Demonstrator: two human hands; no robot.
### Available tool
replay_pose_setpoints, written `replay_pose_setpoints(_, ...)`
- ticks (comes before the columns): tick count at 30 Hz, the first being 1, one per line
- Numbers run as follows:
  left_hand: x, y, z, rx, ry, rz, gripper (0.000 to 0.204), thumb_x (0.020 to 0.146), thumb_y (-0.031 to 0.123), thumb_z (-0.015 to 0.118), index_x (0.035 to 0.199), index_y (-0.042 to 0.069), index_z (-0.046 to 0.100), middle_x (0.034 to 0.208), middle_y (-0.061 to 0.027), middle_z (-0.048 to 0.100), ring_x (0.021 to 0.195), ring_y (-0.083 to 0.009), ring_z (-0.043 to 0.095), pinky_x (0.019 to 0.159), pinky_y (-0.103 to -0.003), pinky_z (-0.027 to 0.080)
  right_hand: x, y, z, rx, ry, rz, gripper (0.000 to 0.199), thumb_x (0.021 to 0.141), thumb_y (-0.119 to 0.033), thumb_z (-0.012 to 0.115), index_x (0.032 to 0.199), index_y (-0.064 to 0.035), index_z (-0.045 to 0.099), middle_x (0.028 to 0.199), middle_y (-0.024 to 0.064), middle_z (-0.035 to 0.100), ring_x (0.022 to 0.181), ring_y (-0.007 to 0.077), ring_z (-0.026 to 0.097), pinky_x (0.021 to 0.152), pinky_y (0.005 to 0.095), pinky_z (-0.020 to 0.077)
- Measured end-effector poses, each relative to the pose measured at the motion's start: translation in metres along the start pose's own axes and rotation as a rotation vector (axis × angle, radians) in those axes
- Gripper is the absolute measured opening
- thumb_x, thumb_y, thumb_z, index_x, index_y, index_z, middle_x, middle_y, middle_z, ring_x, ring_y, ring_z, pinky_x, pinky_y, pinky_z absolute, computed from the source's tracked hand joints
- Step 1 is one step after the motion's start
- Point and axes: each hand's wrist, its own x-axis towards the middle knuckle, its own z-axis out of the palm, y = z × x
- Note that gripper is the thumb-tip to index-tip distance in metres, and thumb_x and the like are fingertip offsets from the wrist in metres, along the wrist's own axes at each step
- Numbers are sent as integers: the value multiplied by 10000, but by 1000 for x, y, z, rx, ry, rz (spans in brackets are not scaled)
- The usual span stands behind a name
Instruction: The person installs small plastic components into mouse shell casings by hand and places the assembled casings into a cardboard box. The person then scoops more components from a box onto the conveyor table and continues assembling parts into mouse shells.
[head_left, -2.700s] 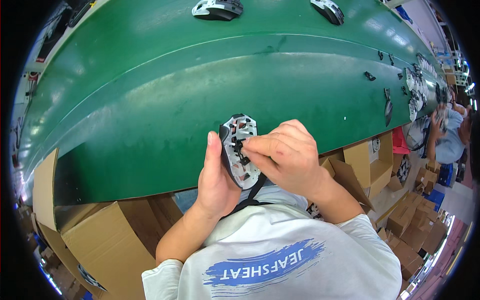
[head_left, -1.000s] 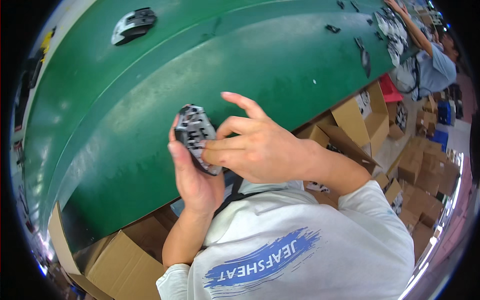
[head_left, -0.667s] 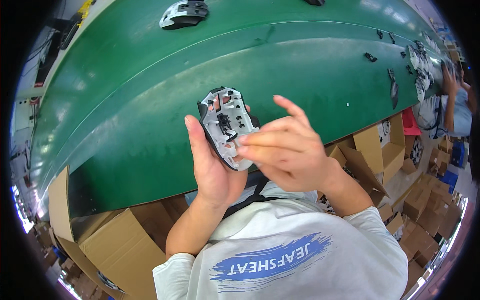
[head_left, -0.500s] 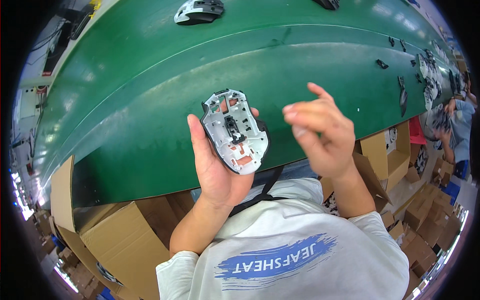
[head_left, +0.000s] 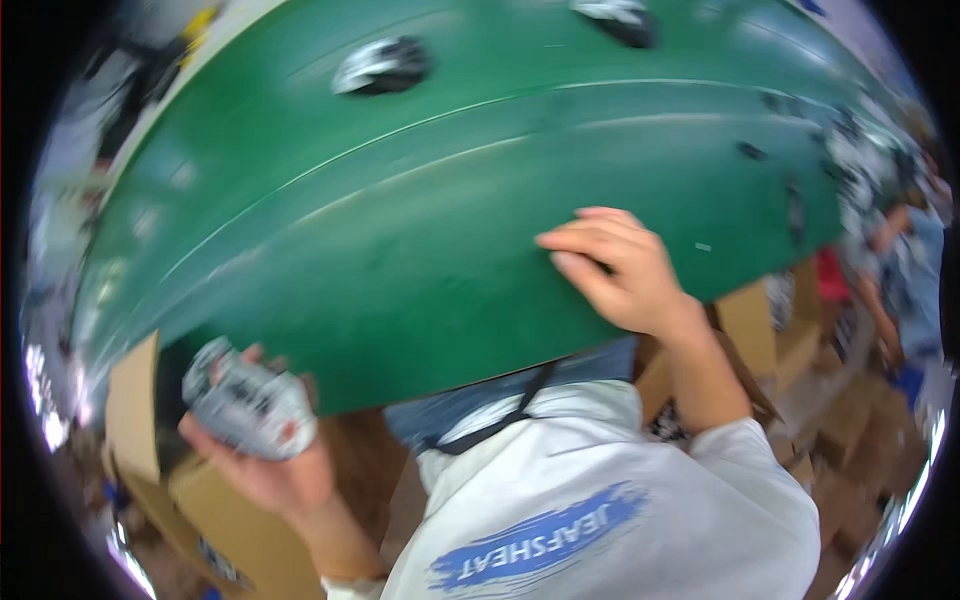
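Observation:
My left hand (head_left: 285, 470) is closed round a computer mouse shell (head_left: 247, 403), white with dark parts inside, its hollow side facing up. Motion blurs the shell's details. It hangs over the near left edge of the green table, above an open cardboard box (head_left: 215, 510). My right hand (head_left: 620, 270) is over the green tabletop (head_left: 450, 270) with its fingers bent and thumb close to the forefinger. Nothing shows between those fingers, and a small gap parts thumb and forefinger.
Two black-and-white mice (head_left: 382, 66) lie toward the far side. Small dark parts (head_left: 752, 151) and a pile of white and black shells (head_left: 855, 160) lie at the right. Another open carton (head_left: 750, 320) stands by the right table edge. A person in blue (head_left: 915, 260) is at the far right.
My left hand has carried the mouse shell left and toward me, from over the table to above the box. My right hand has shifted slightly left and lower. The view has tilted a little.

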Motion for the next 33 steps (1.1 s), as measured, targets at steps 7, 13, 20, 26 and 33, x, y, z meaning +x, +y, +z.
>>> replay_pose_setpoints(7, 9, -70, 45, -128, -11, -178, 781, 1096, 700, 380, 1560, 82, 494, 1424, -250, 603, 1225, -411, 667, 990, -587, 589, 13, -80, 12, 241, -174, -253, 343, 859, -105, 839, 1193, -159, 785, 1073, 13, 785, 878, 208, 721, 969, 438, 556)
replay_pose_setpoints(13, 15, -89, 59, -155, -35, -254, 818, 1079, 739, 365, 1547, 80, 494, 1408, -248, 591, 1215, -417, 664, 992, -542, 587, 30, -99, 22, 208, -65, -348, 432, 816, -176, 885, 1236, -200, 784, 845, -68, 660, 713, 141, 616, 875, 397, 565)
replay_pose_setpoints(20, 9, -97, 68, -106, -51, -260, 853, 1063, 773, 349, 1541, 83, 500, 1410, -214, 605, 1244, -322, 648, 1029, -452, 572, 31, -103, 22, 135, -106, -343, 393, 836, -263, 873, 1213, -203, 782, 697, -66, 507, 640, 148, 544, 846, 378, 565)
replay_pose_setpoints(26, 7, -103, 51, 11, -58, -226, 795, 1093, 729, 331, 1557, 108, 508, 1430, -190, 612, 1262, -301, 630, 1087, -420, 519, 37, -104, 31, 91, -172, -377, 346, 882, -292, 832, 1206, -191, 762, 689, -54, 533, 653, 159, 585, 864, 365, 547)
replay_pose_setpoints(33, 17, -34, 25, 251, 140, 36, 786, 1068, 736, 411, 1527, 105, 516, 1400, -224, 637, 1156, -338, 688, 922, -463, 616, 35, -78, 48, 239, -209, -403, 561, 974, -279, 775, 1507, -185, 627, 772, -3, 594, 728, 208, 618, 1009, 456, 544)
